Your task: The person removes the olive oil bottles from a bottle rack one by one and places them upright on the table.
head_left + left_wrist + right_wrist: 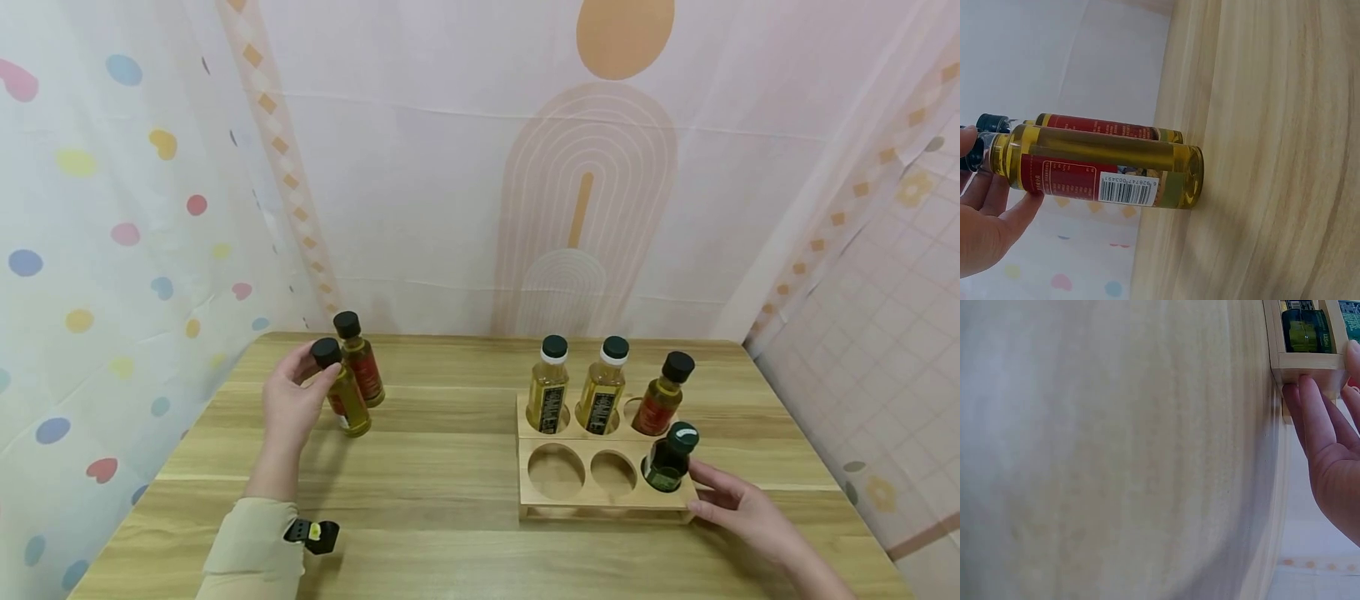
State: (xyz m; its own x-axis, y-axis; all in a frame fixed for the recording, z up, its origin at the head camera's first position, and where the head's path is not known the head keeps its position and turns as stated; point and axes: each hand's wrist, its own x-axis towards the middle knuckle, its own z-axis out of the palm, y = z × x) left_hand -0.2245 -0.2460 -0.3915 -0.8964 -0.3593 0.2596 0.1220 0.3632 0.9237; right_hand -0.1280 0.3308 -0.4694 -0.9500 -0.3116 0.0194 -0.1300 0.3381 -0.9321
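Note:
My left hand (291, 402) pinches a small oil bottle (347, 405) near its black cap, fingers and thumb round the top. This bottle, with a red label and barcode (1127, 189), leans slightly at the table's left. Close behind it stands a matching bottle (367, 372). On the right, a two-tier wooden bottle rack (573, 497) has my right hand (746, 510) against its right end, the fingers extended (1318, 419). A dark bottle with a green cap (667, 463) stands in the lower tier's right hole, near that hand.
The rack's upper tier holds two pale oil bottles (550, 395) (602, 395) and a red-labelled bottle (660, 404). Two lower-tier holes hold no bottle. A patterned curtain (420, 208) hangs behind the wooden table (435, 500).

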